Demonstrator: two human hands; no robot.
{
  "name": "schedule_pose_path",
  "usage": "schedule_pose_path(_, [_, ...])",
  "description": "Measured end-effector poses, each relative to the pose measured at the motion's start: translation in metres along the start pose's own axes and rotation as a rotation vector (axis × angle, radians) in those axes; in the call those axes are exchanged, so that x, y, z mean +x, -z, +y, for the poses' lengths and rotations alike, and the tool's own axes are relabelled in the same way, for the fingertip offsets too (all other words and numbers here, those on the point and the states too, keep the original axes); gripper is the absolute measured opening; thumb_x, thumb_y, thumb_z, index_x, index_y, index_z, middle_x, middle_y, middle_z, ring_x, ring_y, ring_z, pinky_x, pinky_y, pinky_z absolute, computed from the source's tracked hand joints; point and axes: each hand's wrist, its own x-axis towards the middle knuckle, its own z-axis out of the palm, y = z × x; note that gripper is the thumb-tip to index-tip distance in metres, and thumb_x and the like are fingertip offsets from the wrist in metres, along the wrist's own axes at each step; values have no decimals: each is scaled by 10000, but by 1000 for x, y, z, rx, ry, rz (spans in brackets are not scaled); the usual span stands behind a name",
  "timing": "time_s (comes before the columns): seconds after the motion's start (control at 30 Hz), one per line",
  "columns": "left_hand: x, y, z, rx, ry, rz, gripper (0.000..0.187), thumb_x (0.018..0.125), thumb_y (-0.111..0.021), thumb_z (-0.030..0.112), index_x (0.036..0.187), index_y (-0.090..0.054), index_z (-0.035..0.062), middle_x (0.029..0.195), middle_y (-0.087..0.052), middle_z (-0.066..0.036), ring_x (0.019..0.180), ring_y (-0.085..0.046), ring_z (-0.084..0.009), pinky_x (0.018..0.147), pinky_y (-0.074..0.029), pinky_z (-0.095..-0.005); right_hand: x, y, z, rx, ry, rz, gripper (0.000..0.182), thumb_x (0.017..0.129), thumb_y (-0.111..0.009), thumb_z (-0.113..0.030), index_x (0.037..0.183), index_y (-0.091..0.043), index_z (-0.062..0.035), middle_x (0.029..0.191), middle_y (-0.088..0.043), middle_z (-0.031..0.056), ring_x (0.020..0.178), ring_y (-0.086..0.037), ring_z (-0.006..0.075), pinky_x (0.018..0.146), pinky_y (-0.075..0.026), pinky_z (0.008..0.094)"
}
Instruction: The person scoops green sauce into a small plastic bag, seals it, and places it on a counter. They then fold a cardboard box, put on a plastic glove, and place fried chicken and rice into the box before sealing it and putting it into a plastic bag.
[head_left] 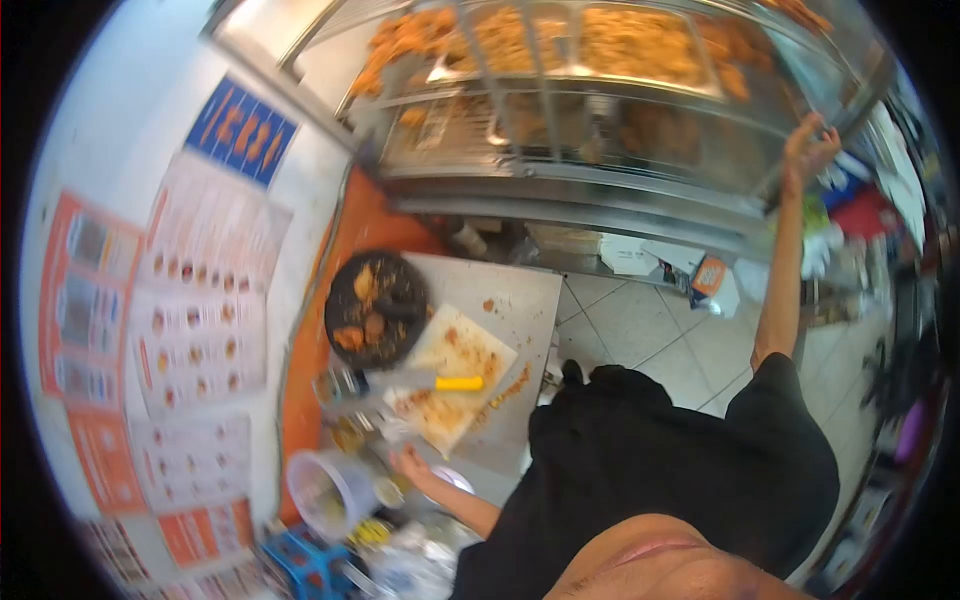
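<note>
My right hand point(808, 150) is raised at the right end of the glass display cabinet point(570, 185), its fingers apart at the cabinet's edge. No held thing shows in it. Low on the left, my left hand point(408, 466) is beside a whitish tub point(325, 495) and some clear plastic; blur hides what its fingers do. Beyond that hand, a knife with a yellow handle point(459, 383) lies across a stained cutting board point(455, 350). A black round pan point(345, 290) with pieces of fried food stands at the board's far left.
Trays of fried food point(640, 45) fill the cabinet's upper shelf. Menu sheets point(200, 340) hang on the left wall. A blue crate point(300, 560) stands at the lower left. Boxes point(710, 280) are under the cabinet, above the tiled floor point(640, 325).
</note>
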Motion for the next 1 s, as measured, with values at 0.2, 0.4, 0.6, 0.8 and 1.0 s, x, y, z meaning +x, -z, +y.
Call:
schedule_pose_path(0.2, [-99,75,13,-65,-9,-93,539,800,-688,120,1271,-433,179,1233,-464,-102,1037,-532,-219,829,-489,-372,-1,-137,62,-206,141,-214,544,909,-507,-458,1090,-479,54,967,-528,183,911,-516,307,797,-428,388])
schedule_pose_path(0.4, [-232,103,13,247,86,-27,226,870,-628,172,1085,-582,122,966,-621,-38,765,-633,-136,600,-493,-270,-42,-166,-40,164,170,-257,481,921,-499,-410,1075,-486,45,957,-533,160,889,-525,282,757,-440,365])
schedule_pose_path(0.6, [-283,146,-6,167,67,50,170,888,-596,176,1039,-602,98,912,-635,-32,736,-638,-126,568,-478,-257,-139,-123,-144,421,128,-371,418,933,-491,-362,1061,-493,36,947,-539,137,867,-534,258,717,-452,342])
schedule_pose_path(0.8, [-318,223,-6,75,64,201,158,881,-588,165,1018,-605,87,907,-635,-34,720,-630,-122,577,-467,-262,-282,43,-293,996,37,-814,363,944,-483,-319,1048,-500,28,938,-544,116,848,-542,236,681,-462,322])
schedule_pose_path(1.0, [-376,361,-21,14,171,378,149,897,-529,96,1030,-597,93,958,-637,-19,778,-630,-129,649,-480,-262,-390,398,-372,1564,-58,-1374,297,956,-474,-267,1032,-507,18,928,-550,91,824,-551,209,637,-474,297])
